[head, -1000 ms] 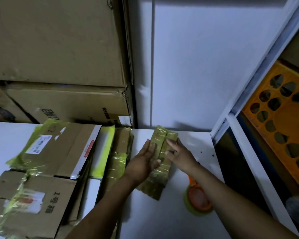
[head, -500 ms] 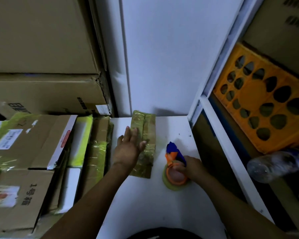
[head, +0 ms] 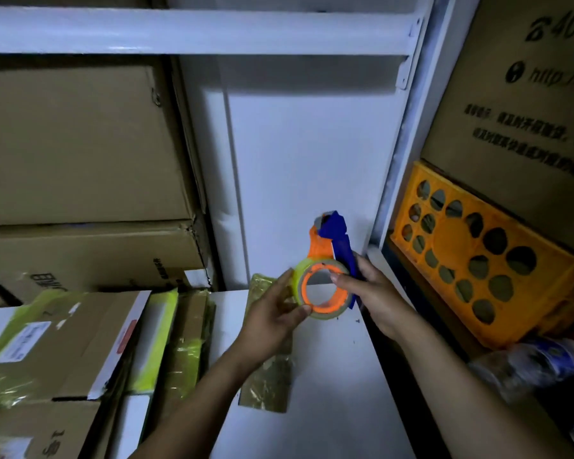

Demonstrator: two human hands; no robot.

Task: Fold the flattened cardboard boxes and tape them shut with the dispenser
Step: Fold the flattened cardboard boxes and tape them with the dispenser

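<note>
Tape dispenser (head: pixel 325 260) held in both hands above the rear right part of the white shelf (head: pixel 328 399), clear of its surface. We see its long axis running away from the person: the yellowish tape roll (head: pixel 325 314) sits at the near, lower end, and the orange neck rises to the blue cutter head at the far, upper end. The head points up toward the white back panel (head: pixel 295 154), and the roll's open orange core faces the camera.

The left hand (head: pixel 272 313) pinches the roll's left rim, thumb on the lower edge and fingers over the top. The right hand (head: pixel 375 293) is curled round the blue handle on the roll's right side, with one finger (head: pixel 337 277) reaching onto the core's rim.

Below the left hand a small tape-wrapped cardboard box (head: pixel 265 376) lies flat on the shelf. Its long axis runs from front to back and its far end is close to the back panel.

Along the shelf's left edge we note a pile of taped boxes (head: pixel 63 342), with large cartons (head: pixel 80 144) stacked behind them. In the bay to the right stand an orange crate (head: pixel 478 270) and a printed carton (head: pixel 527 104), with a plastic bottle (head: pixel 527 362) lying nearer the camera.
</note>
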